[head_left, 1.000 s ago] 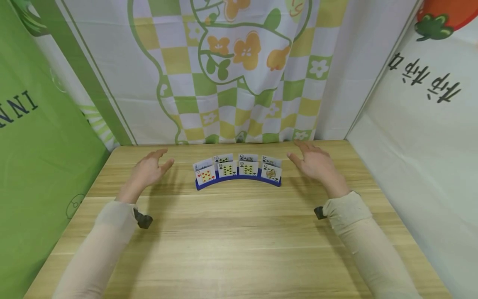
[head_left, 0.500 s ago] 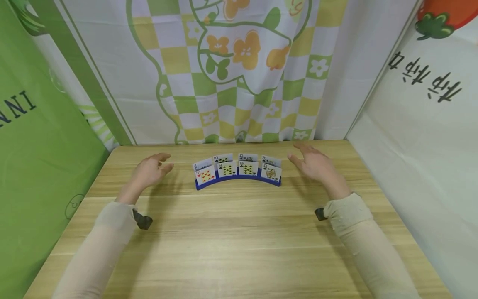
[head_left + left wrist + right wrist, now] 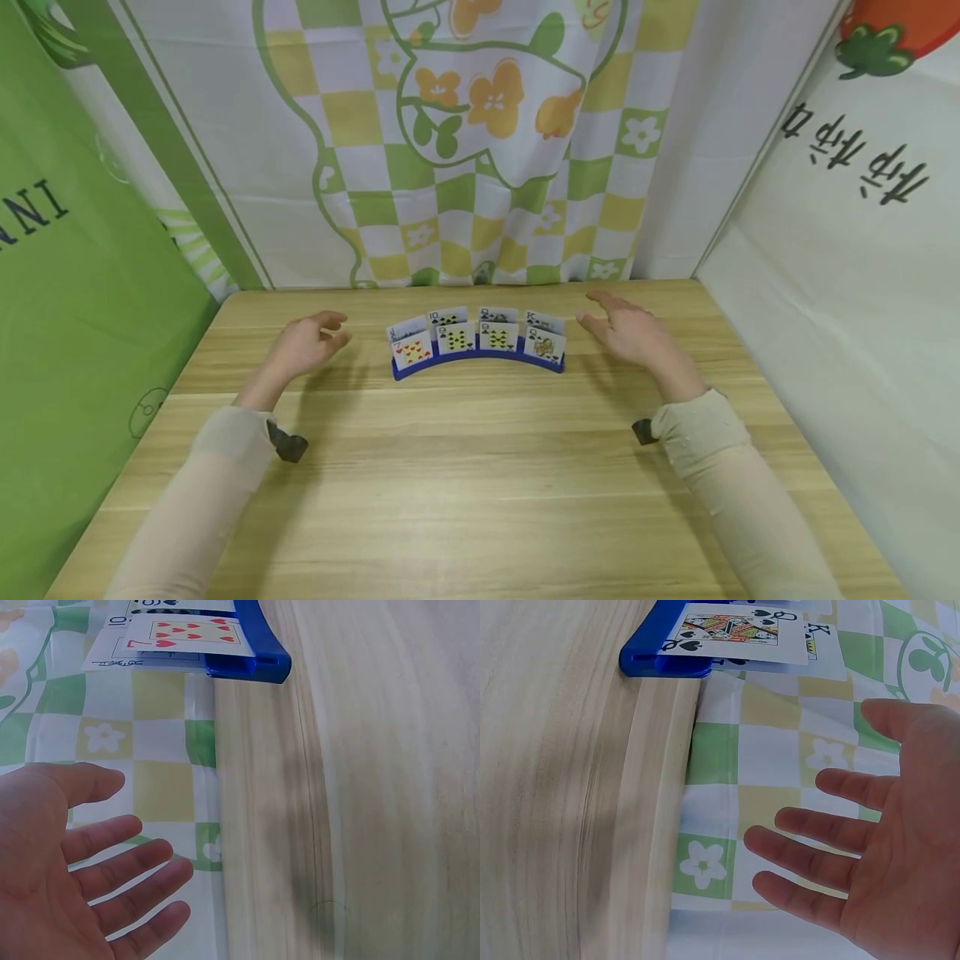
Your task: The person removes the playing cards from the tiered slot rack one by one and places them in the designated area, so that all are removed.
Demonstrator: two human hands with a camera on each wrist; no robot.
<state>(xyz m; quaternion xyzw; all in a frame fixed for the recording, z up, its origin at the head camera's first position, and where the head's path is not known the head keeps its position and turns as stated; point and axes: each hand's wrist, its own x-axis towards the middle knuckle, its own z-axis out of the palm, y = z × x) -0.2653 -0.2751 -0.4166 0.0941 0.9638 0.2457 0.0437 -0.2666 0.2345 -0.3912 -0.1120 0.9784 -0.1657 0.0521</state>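
A curved blue card holder [image 3: 480,353] stands toward the back of the table, with several playing cards upright in two rows. At its left end in front is a seven of hearts [image 3: 413,351], with a joker [image 3: 407,328] behind. The front right card is a queen of spades [image 3: 545,346], backed by a king [image 3: 545,320]. My left hand [image 3: 303,342] hovers left of the holder, fingers spread and relaxed, holding nothing. On the other side my right hand [image 3: 628,329] is likewise held apart from the cards, its fingers relaxed and nothing in them.
The wooden table [image 3: 480,483] reaches back to a checked, flowered curtain [image 3: 480,200]. A green cloth wall [image 3: 90,333] closes the left side, a white one [image 3: 847,292] the right. Dark wrist cameras [image 3: 287,442] sit under both sleeves.
My left hand's fingers have bent and dropped slightly. The right hand's fingers have lowered a little. The card holder and its cards stay put.
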